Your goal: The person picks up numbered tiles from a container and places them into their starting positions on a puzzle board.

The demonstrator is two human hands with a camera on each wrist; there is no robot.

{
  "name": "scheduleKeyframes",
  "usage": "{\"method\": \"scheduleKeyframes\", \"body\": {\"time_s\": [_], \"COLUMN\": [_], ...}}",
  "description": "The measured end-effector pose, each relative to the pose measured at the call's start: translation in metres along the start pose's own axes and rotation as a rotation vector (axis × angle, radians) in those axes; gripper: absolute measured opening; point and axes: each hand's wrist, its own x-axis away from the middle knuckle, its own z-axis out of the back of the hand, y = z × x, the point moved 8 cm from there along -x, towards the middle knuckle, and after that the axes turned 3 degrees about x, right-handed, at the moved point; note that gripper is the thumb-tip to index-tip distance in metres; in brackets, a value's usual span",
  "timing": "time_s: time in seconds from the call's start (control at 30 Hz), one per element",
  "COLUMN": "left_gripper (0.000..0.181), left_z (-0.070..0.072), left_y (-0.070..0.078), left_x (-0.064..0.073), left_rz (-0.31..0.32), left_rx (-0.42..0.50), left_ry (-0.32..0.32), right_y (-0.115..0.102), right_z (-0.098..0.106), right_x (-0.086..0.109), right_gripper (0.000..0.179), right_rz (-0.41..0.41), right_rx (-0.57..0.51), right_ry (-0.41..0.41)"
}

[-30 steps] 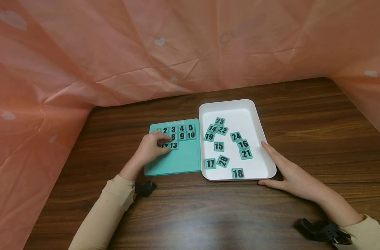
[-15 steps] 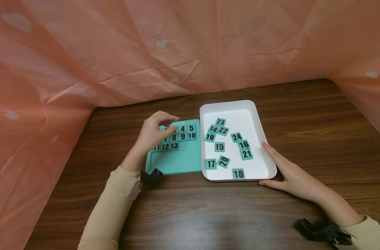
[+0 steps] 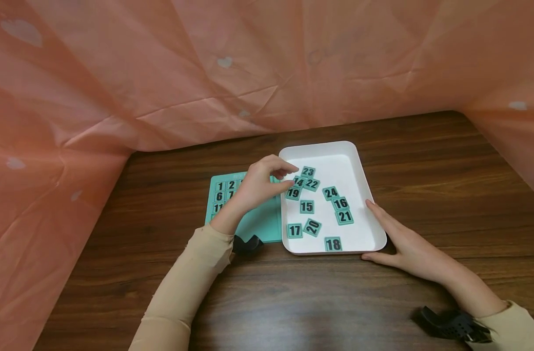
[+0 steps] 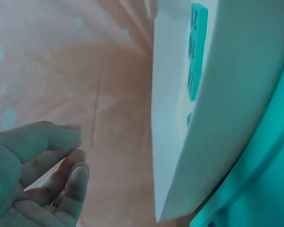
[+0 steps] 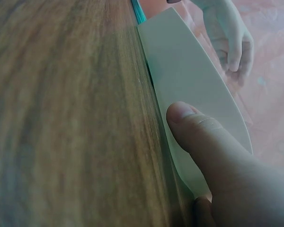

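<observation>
My left hand [image 3: 259,184] hovers over the left wall of a white tray [image 3: 364,233], thumb and fingers apart with nothing between them. Just beyond its fingertips are number tiles 23 [image 3: 308,172], 14 [image 3: 299,182] and 19 [image 3: 293,194]; the thumb overlaps 14 in the head view. Beneath the left forearm lies a teal number board [image 3: 262,223], its tiles in rows partly hidden by the hand. My right hand [image 3: 409,247] rests at the tray's near right corner, thumb [image 5: 199,127] against the near wall and fingers extended along the right side.
Several more loose tiles lie in the tray, among them 15 [image 3: 306,207], 18 [image 3: 333,244] and 24 [image 3: 330,193]. The board abuts the tray's left side. A pink curtain [image 3: 267,73] hangs behind the wooden table [image 3: 293,297].
My left hand has let go of tile 13 on the board, lifted, and moved right to the tray's left wall. The right hand stays at the tray's corner.
</observation>
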Motion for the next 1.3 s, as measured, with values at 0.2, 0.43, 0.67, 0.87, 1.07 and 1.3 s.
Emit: {"method": "scheduleKeyframes", "body": {"time_s": [0.2,0.43,0.67,0.87,1.07,1.3], "left_gripper": [0.025,0.026,0.027,0.028,0.029,0.030], "left_z": [-0.019,-0.025,-0.027,-0.034,-0.042,-0.045], "left_y": [-0.001,-0.017,-0.038,-0.052,-0.059,-0.063], "left_x": [-0.008,-0.024,-0.035,-0.040,-0.044,-0.046], "left_rz": [-0.015,0.053,0.107,0.117,0.095,0.099], "left_rx": [-0.009,-0.033,-0.070,-0.101,-0.117,-0.144], "left_ry": [-0.049,-0.049,-0.053,-0.116,-0.188,-0.205], "right_y": [0.001,0.003,0.001,0.000,0.000,0.001], "right_z": [0.001,0.000,-0.002,-0.002,-0.002,-0.002], "right_x": [0.000,-0.001,-0.002,-0.002,-0.002,-0.002], "right_gripper": [0.106,0.106,0.106,0.107,0.107,0.106], "right_rz": [-0.006,-0.012,0.000,-0.001,0.001,-0.007], "right_rx": [0.004,0.001,-0.009,-0.008,-0.005,-0.004], "right_ry": [-0.002,-0.003,0.000,0.002,0.003,0.002]}}
